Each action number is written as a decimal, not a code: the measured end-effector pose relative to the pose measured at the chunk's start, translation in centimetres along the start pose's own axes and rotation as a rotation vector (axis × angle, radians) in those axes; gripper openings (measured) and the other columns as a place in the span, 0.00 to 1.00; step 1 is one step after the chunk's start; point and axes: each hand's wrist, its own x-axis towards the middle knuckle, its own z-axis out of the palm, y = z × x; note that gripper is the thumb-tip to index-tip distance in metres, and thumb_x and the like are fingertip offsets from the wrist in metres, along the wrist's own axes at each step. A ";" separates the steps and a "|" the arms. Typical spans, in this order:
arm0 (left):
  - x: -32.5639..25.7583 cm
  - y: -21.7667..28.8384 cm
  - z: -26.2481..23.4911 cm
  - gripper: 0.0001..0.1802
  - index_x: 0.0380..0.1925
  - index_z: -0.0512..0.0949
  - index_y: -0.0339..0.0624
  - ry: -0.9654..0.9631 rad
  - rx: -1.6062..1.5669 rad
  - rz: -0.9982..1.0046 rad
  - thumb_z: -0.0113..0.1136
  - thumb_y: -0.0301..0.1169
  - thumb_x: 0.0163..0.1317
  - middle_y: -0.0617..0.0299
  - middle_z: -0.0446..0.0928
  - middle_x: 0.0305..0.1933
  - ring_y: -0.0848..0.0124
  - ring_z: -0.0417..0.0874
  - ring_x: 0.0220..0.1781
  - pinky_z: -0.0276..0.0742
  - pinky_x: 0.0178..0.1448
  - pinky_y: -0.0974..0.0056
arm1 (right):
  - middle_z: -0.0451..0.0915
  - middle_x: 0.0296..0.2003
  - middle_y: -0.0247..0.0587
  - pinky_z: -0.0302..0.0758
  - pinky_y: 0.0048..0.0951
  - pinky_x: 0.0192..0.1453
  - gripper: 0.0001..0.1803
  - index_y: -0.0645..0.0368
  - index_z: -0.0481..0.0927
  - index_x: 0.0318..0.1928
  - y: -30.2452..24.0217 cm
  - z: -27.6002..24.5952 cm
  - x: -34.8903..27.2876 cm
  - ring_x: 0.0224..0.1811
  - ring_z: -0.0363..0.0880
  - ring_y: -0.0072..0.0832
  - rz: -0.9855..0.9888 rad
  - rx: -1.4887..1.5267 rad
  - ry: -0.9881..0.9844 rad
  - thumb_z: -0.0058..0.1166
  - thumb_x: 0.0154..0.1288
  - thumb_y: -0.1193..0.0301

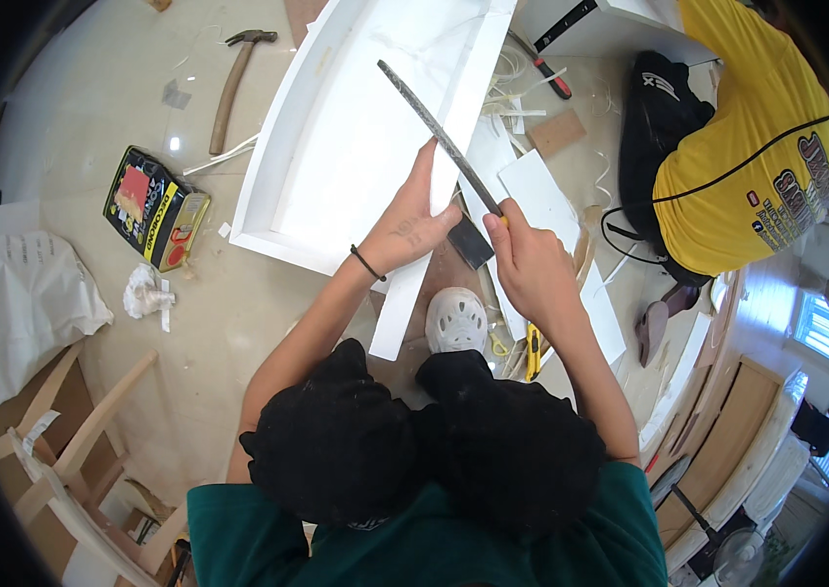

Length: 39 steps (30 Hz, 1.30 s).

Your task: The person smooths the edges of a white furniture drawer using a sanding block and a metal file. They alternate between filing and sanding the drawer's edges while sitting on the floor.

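A large white tray-like furniture piece point(287, 147) with raised edges lies tilted in front of me. My left hand point(412, 223) is closed around its near right edge, where a narrow white strip point(397, 318) sticks out toward me. My right hand point(535, 262) grips a long dark metal file point(439, 132) by its handle, mostly hidden in the fist. The file slants up and left across the piece's right edge; whether it touches is not plain. Beside my left thumb shows a dark flat block point(471, 242).
A claw hammer point(235, 93), a black-and-yellow package point(155, 207) and crumpled white material point(147, 293) lie left. White offcuts point(551, 201), a screwdriver point(553, 78) and a yellow utility knife point(533, 352) lie right. A person in a yellow shirt point(742, 157) crouches close by. Wooden chair frame point(91, 430), lower left.
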 end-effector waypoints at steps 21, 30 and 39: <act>-0.3 0.3 0.1 0.49 0.75 0.46 0.28 0.034 0.097 0.037 0.60 0.26 0.56 0.35 0.54 0.77 0.48 0.54 0.80 0.50 0.81 0.55 | 0.80 0.21 0.58 0.76 0.57 0.37 0.21 0.58 0.73 0.49 -1.0 -0.3 2.3 0.31 0.82 0.62 0.007 -0.049 0.090 0.38 0.80 0.53; 0.3 1.9 -1.1 0.37 0.68 0.71 0.52 0.233 0.520 0.257 0.72 0.40 0.58 0.49 0.71 0.61 0.61 0.75 0.60 0.76 0.59 0.60 | 0.76 0.20 0.46 0.74 0.40 0.30 0.14 0.62 0.72 0.51 0.7 -0.5 1.5 0.21 0.81 0.40 0.013 0.519 0.351 0.44 0.79 0.63; 4.4 3.6 -1.6 0.14 0.43 0.80 0.45 0.151 0.508 0.144 0.67 0.40 0.64 0.58 0.72 0.41 0.66 0.76 0.42 0.76 0.43 0.63 | 0.64 0.18 0.27 0.62 0.22 0.20 0.19 0.60 0.71 0.53 5.0 3.5 -2.3 0.16 0.63 0.14 0.105 0.672 0.240 0.33 0.84 0.58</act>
